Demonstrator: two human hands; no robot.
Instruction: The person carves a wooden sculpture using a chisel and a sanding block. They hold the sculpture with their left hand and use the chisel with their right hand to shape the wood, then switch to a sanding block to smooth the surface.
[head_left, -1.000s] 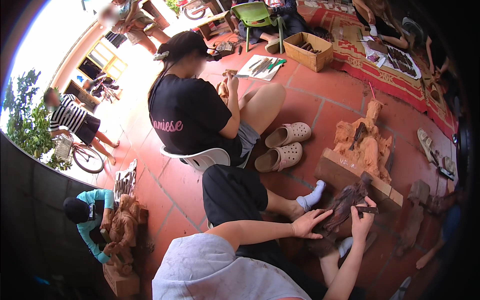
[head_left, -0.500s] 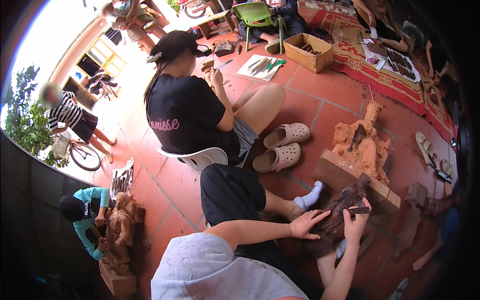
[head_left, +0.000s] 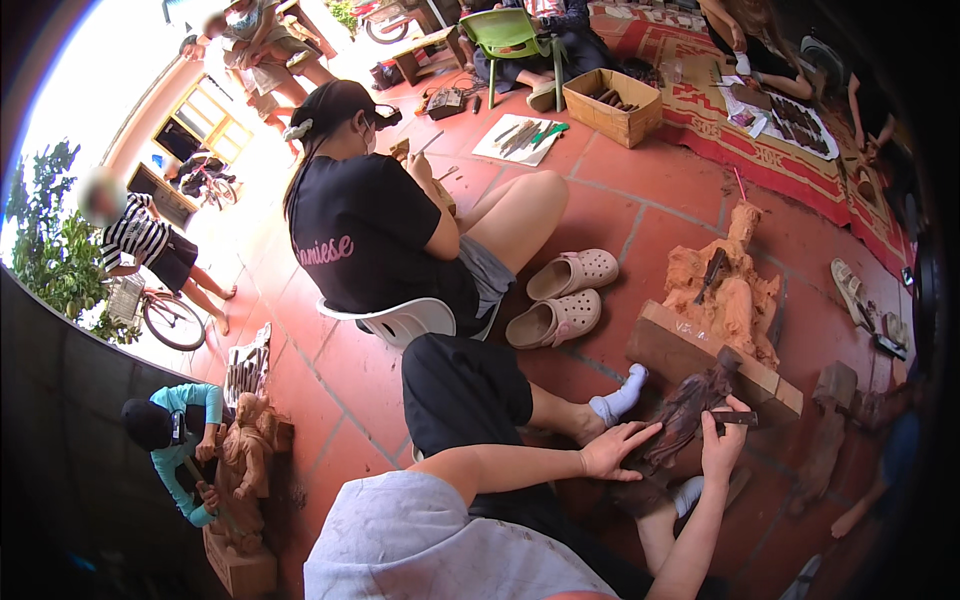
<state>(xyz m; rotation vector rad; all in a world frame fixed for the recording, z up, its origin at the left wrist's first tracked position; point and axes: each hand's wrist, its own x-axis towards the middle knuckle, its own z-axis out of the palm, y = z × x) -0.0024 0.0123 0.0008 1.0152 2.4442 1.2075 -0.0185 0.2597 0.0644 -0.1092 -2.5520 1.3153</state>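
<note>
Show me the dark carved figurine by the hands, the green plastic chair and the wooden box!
Dark carved figurine [head_left: 690, 405], head view: the middle of its body.
Green plastic chair [head_left: 504, 33], head view: its backrest.
Wooden box [head_left: 597, 115], head view: its near wall.

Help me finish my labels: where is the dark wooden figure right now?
In the head view, the dark wooden figure is at lower right, between the left hand and the right hand, its top overlapping the orange statue's wooden block.
</note>
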